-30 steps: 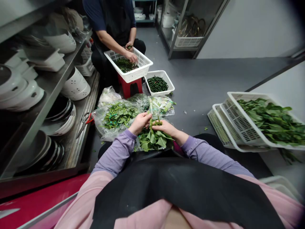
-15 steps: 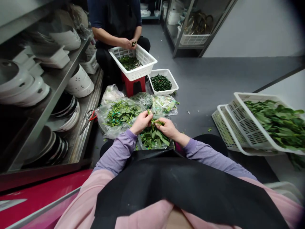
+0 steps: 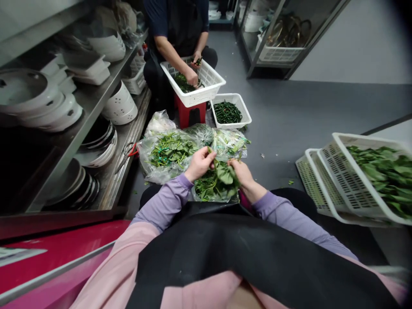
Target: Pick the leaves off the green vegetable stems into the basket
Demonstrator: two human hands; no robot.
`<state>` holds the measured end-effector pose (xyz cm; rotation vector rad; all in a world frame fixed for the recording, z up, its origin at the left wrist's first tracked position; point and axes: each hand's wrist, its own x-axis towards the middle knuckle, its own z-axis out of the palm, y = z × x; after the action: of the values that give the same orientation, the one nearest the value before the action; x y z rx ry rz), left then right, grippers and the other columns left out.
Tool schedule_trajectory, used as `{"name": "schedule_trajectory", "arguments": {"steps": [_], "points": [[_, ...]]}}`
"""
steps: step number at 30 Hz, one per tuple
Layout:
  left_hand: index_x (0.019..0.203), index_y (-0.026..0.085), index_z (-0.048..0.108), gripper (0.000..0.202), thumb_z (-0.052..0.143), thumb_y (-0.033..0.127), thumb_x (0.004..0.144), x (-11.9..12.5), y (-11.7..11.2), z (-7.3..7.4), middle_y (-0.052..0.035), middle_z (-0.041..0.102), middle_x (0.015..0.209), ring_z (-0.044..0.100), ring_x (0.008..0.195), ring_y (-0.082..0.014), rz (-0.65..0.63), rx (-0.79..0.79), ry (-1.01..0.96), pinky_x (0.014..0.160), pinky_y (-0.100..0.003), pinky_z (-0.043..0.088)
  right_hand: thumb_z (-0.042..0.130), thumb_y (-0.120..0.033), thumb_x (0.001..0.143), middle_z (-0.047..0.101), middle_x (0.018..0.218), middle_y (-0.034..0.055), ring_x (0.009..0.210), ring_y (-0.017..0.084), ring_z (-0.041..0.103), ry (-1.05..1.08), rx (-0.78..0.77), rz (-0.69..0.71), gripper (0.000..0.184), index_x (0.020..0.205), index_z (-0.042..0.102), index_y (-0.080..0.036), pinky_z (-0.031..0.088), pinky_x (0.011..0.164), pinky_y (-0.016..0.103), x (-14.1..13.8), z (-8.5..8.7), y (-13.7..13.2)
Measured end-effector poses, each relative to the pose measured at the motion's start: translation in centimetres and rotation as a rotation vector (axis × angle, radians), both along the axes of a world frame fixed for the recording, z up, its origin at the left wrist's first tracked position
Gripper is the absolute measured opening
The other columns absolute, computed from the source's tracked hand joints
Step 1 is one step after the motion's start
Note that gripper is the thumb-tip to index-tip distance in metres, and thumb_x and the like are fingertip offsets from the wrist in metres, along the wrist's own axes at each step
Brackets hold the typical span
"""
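Note:
My left hand (image 3: pixel 200 164) is closed in a pinch on a green stem, its fingertips just above the pile in front of me. My right hand (image 3: pixel 242 173) grips leafy greens (image 3: pixel 226 172), whose broad leaves hang between the two hands. Below them more leafy greens (image 3: pixel 206 189) lie in a clear plastic bag close to my lap. A second open bag of leafy greens (image 3: pixel 174 149), some bunches tied with teal bands, rests on the floor just beyond my left hand.
To the right, stacked white baskets (image 3: pixel 350 171) hold loose leaves. Ahead, a co-worker handles greens in a white basket (image 3: pixel 196 98) on a red stool (image 3: pixel 189 115). Another basket (image 3: pixel 246 112) holds dark green pods. Scissors (image 3: pixel 127 155) lie by the dish shelf (image 3: pixel 111 189) at left.
My right hand has moved right, away from my left, and the leafy greens now hang between them. My view has turned slightly left. The co-worker's one hand has reached down into the basket.

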<state>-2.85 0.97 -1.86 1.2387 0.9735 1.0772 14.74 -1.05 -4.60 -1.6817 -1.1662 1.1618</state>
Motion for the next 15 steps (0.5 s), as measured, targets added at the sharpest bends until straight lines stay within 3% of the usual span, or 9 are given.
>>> {"name": "schedule_trajectory", "arguments": {"steps": [2,3,7,9,15], "points": [[0.074,0.014,0.048,0.031,0.062,0.042,0.073,-0.7,0.5,0.6,0.0044,0.054,0.054,0.053,0.042,-0.0068,0.059,-0.049,-0.142,0.045,-0.019,0.044,0.050,-0.033,0.069,0.056,0.067,0.0010,0.062,0.013,0.049,0.032,-0.083,-0.127,0.017,0.066,0.056,-0.018,0.039,0.059,0.025,1.3,-0.2,0.5],[0.075,0.014,0.048,0.033,0.063,0.043,0.072,-0.9,0.7,0.8,0.0044,0.054,0.055,0.053,0.043,-0.0067,0.078,-0.111,-0.205,0.046,-0.020,0.046,0.053,-0.034,0.068,0.057,0.067,0.0005,0.062,0.013,0.049,0.067,-0.092,-0.097,0.017,0.067,0.056,-0.018,0.040,0.060,0.024,1.9,-0.3,0.6],[0.073,0.014,0.045,0.031,0.067,0.037,0.070,-0.8,1.4,0.3,0.0046,0.053,0.052,0.053,0.044,-0.0060,0.051,-0.381,-0.332,0.050,-0.022,0.051,0.063,-0.039,0.067,0.061,0.075,0.0013,0.067,0.012,0.054,0.329,-0.078,0.381,0.024,0.075,0.060,-0.016,0.042,0.068,0.025,1.7,0.4,0.3],[0.073,0.013,0.046,0.029,0.066,0.033,0.071,-0.4,1.4,-0.2,0.0038,0.055,0.053,0.054,0.044,-0.0060,0.025,-0.423,-0.341,0.050,-0.022,0.051,0.065,-0.042,0.067,0.062,0.073,0.0014,0.064,0.011,0.054,0.466,-0.137,0.500,0.028,0.079,0.060,-0.016,0.043,0.065,0.025,0.6,0.7,0.0],[0.076,0.013,0.047,0.030,0.068,0.033,0.070,0.1,1.2,-1.2,0.0021,0.057,0.056,0.056,0.045,-0.0067,-0.030,-0.368,-0.281,0.046,-0.017,0.048,0.062,-0.039,0.069,0.059,0.066,0.0004,0.057,0.010,0.051,0.668,-0.338,0.426,0.024,0.077,0.062,-0.017,0.040,0.056,0.023,-0.5,-0.7,0.3]]}}
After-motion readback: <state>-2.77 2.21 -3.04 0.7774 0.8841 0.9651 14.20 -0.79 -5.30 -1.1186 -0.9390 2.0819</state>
